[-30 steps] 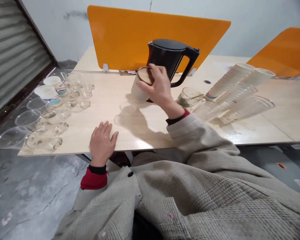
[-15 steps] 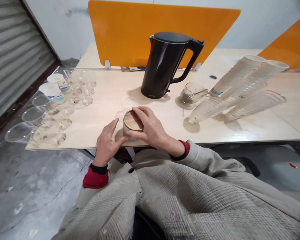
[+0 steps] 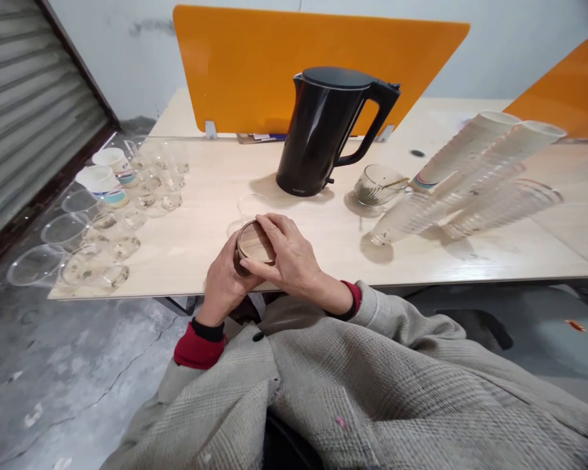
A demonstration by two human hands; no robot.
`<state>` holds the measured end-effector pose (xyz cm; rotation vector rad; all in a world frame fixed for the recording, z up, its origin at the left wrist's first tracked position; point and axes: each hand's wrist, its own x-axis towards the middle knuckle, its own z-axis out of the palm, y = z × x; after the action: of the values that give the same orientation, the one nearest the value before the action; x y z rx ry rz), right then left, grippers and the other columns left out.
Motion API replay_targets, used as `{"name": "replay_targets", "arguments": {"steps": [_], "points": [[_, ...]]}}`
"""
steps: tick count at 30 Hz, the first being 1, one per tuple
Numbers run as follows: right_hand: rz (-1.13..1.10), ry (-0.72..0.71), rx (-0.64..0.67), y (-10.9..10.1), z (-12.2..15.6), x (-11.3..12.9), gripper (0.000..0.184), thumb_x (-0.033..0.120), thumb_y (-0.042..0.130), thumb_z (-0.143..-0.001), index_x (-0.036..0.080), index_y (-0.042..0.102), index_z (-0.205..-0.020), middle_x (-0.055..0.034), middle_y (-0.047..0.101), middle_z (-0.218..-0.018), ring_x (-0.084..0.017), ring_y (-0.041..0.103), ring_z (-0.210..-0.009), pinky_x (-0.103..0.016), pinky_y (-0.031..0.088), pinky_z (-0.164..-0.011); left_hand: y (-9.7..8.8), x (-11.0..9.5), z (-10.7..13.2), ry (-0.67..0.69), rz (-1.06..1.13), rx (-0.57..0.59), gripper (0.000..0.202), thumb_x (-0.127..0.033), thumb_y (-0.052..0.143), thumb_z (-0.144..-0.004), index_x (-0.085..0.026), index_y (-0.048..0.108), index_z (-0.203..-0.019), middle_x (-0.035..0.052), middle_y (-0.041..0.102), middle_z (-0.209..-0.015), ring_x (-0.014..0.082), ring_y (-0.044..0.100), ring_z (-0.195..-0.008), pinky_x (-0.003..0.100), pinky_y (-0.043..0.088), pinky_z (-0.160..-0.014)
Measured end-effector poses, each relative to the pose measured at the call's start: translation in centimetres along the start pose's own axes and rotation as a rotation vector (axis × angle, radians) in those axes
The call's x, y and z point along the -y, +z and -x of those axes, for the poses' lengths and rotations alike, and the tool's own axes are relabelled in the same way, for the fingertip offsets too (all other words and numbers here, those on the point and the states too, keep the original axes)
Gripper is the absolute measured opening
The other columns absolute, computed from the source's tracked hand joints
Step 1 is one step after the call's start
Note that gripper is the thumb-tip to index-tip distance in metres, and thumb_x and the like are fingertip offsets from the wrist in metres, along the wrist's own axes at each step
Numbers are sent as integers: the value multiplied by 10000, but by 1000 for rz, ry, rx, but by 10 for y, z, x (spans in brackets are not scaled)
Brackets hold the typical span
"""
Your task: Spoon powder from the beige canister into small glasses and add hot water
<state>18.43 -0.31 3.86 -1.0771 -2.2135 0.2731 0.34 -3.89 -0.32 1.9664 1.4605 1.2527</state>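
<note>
A small jar with a round wooden lid (image 3: 255,243) stands at the near edge of the pale table (image 3: 323,241). My left hand (image 3: 225,281) is wrapped round the jar's side. My right hand (image 3: 287,258) grips the lid's rim from the right with fingers curled over it. A clear plastic cup (image 3: 252,206) stands just behind the jar. A black electric kettle (image 3: 323,130) stands farther back, in the middle of the table.
Several clear plastic cups (image 3: 98,248) and two paper cups (image 3: 102,183) cover the table's left end. A glass cup (image 3: 375,186) with a spoon sits right of the kettle. Stacks of paper and plastic cups (image 3: 470,176) lie on their sides at right. Orange dividers (image 3: 255,65) stand behind.
My right hand carried the jar from beside the kettle to the near table edge. My left hand left the tabletop and closed round the jar.
</note>
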Motion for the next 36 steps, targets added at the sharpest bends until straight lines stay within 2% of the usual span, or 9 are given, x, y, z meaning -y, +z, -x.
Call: {"name": "replay_targets", "arguments": {"steps": [6,12,15,17,22,26,29,33,36], "points": [[-83,16,-82,9,-1,0,813,700,672,-930,142,565,-1512,-221,611,-1488,-374,595,-1359,-580,522,-1192,1,3,0,-75,-87,-22,906,-418,889,-747,-249,488,-1542,124,661,-1549,326,708,-1328,461,600,-1089],[-226,59,-227,0,-11,0,683,663,607,-978,225,543,-1498,-166,657,-1439,-327,622,-1336,-540,533,-1162,-1,-1,-2,-148,-112,-41,926,-460,953,-666,-273,544,-1476,94,730,-1443,346,724,-1294,480,601,-1073],[-178,72,-369,-16,-11,-19,713,654,609,-978,217,498,-1531,-170,618,-1485,-322,586,-1383,-540,493,-1206,-2,-2,-3,-153,-105,-40,935,-498,949,-674,-273,544,-1487,100,709,-1478,356,696,-1342,495,581,-1104],[-69,150,-399,-25,-5,-39,740,638,636,-961,199,497,-1539,-185,602,-1492,-339,564,-1400,-556,470,-1224,-3,0,-2,-139,-96,-49,945,-511,946,-682,-261,539,-1496,111,695,-1500,357,672,-1380,498,555,-1144],[174,440,-164,-25,25,-88,733,551,716,-906,127,581,-1488,-233,638,-1416,-393,588,-1331,-562,509,-1167,-1,4,-2,-147,-120,-66,965,-530,940,-679,-253,532,-1509,124,696,-1500,363,668,-1387,501,540,-1167],[231,421,-26,-22,40,-101,778,556,747,-895,127,570,-1520,-245,608,-1508,-418,569,-1374,-591,496,-1171,-2,5,-2,-154,-148,-68,959,-565,926,-683,-273,532,-1507,114,701,-1492,369,679,-1368,503,560,-1139],[257,368,-127,-50,39,-105,828,659,695,-933,163,522,-1573,-240,569,-1570,-417,540,-1432,-616,477,-1180,-2,5,-1,-138,-150,-67,942,-571,914,-711,-280,526,-1518,116,690,-1507,367,670,-1380,508,554,-1150],[491,436,-336,-124,26,-117,738,640,546,-1031,183,482,-1607,-232,598,-1495,-426,566,-1361,-605,521,-1075,-3,6,0,-141,-159,-64,937,-580,907,-724,-303,519,-1530,107,683,-1521,373,658,-1397,525,547,-1162],[692,574,-274,-172,7,-130,627,538,536,-1056,141,564,-1540,-239,651,-1412,-424,587,-1309,-562,523,-1027,-3,6,0,-161,-161,-58,950,-589,905,-715,-295,519,-1532,115,680,-1524,384,645,-1413,543,534,-1180]]}}
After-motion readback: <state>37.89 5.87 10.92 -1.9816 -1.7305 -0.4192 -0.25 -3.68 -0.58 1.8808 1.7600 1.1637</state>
